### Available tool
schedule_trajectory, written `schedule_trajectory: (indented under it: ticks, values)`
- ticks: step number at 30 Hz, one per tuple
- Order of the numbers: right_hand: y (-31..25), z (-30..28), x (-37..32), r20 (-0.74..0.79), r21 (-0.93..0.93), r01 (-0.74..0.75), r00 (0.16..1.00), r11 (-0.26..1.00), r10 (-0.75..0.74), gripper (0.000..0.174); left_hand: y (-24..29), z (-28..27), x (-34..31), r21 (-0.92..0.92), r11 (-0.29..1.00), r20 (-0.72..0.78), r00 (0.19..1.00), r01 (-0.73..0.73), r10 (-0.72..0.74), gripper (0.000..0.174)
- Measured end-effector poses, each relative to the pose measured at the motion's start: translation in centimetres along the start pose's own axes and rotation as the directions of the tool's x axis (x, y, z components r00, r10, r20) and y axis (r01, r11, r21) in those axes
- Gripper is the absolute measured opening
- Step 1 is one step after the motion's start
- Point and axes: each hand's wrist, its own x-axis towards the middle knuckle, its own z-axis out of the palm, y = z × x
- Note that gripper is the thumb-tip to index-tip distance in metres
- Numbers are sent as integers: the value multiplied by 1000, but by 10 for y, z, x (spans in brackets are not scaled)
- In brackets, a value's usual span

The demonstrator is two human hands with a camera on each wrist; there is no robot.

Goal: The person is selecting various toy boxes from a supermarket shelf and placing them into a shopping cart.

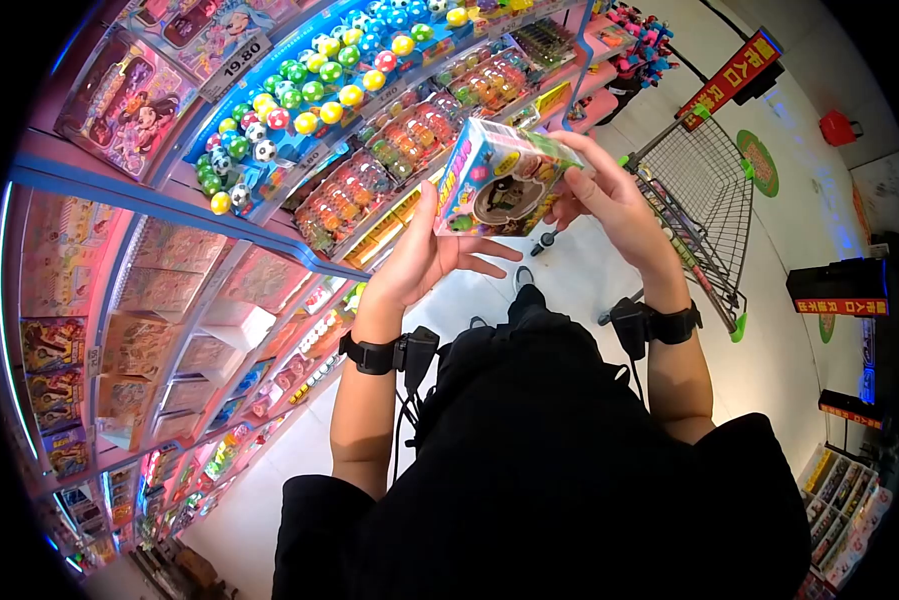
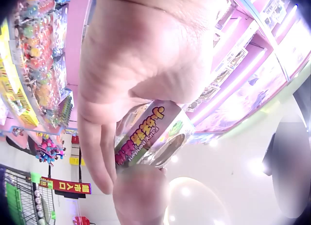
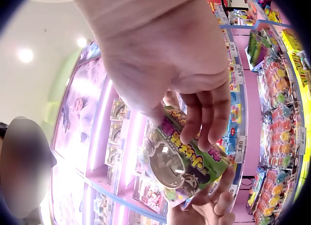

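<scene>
A small colourful toy box (image 1: 466,203) with a clear window on its front is held up in front of the body in the head view. My right hand (image 1: 617,205) pinches its right end, thumb on the front face and fingers curled behind. At the box's left side is my left hand (image 1: 416,262), palm turned toward it. Its thumb lies along the left edge while the other fingers stretch out beneath, spread and straight. Bold coloured lettering runs along a side of the box (image 2: 141,135) in the left wrist view. The right wrist view shows a green panel with lettering (image 3: 210,167).
Toy shelves fill the left, with rows of small coloured balls (image 1: 331,72) above clear packs (image 1: 416,135). A wire shopping cart (image 1: 691,190) stands at the right, near a red sign (image 1: 734,78). Pale floor (image 1: 569,270) shows between shelf and cart.
</scene>
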Motion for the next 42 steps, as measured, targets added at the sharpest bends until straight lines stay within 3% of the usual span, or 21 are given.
schedule_trajectory:
  ticks: [3, 4, 7, 8, 11, 16, 20, 23, 24, 27, 28, 29, 31, 32, 35, 39, 42]
  values:
    - [1, 2, -10, 45, 1, 42, 998, 999, -42, 51, -2, 9, -8, -15, 996, -108, 990, -91, 89, 68]
    - [3, 3, -15, 62, -5, 77, 995, 997, -76, 55, 6, 14, -14, -52, 983, -62, 983, -175, 172, 59]
    - [14, 7, -24, 49, 66, -11, 999, 998, 8, 52, -1, 14, -16, 219, 918, -166, 914, -332, 370, 73]
    - [14, 11, -29, 20, 24, -12, 1000, 1000, 12, 49, 0, 15, -17, 178, 934, -177, 924, -309, 340, 84]
    - [18, 21, -41, -62, 23, 24, 998, 999, -23, 47, -9, 22, -14, 183, 897, -153, 890, -401, 429, 83]
    - [24, 22, -64, -111, 0, -33, 993, 999, 33, 70, -19, 20, -5, 145, 865, -211, 839, -480, 501, 70]
    - [30, 29, -83, -88, -21, -133, 988, 991, 130, 79, -17, 27, -2, 125, 892, -155, 880, -434, 450, 63]
    - [39, 28, -87, -164, 90, -126, 977, 988, 139, 77, -21, 35, 1, 277, 851, -68, 874, -446, 480, 59]
    - [42, 28, -89, -243, 51, -129, 960, 990, 138, 63, -23, 37, 2, 323, 830, -24, 873, -455, 487, 55]
    - [40, 29, -91, -274, 179, -158, 940, 971, 204, 53, -24, 51, -4, 414, 780, 128, 878, -470, 461, 64]
    - [41, 31, -92, -274, 235, -201, 925, 951, 263, 50, -25, 50, -3, 437, 757, 167, 871, -485, 462, 75]
    - [42, 33, -91, -261, 266, -189, 930, 945, 259, 52, -25, 50, -4, 549, 676, 178, 859, -491, 480, 79]
    - [38, 33, -87, -96, 321, -225, 958, 920, 268, 54, -19, 48, -11, 749, 470, 195, 834, -466, 516, 86]
    - [33, 36, -86, -110, 293, -287, 937, 912, 331, 56, -15, 48, -15, 805, 437, 180, 867, -401, 464, 102]
    - [52, 29, -78, -45, 237, -292, 950, 927, 310, 50, -11, 58, -25, 834, 398, 164, 860, -382, 483, 108]
    - [34, 37, -71, 11, 199, -340, 939, 919, 345, 52, -26, 56, -19, 864, 272, 192, 777, -423, 599, 114]
    - [16, 40, -73, 110, 162, -362, 931, 918, 348, 54, -34, 65, -14, 758, 535, 22, 834, -373, 551, 115]
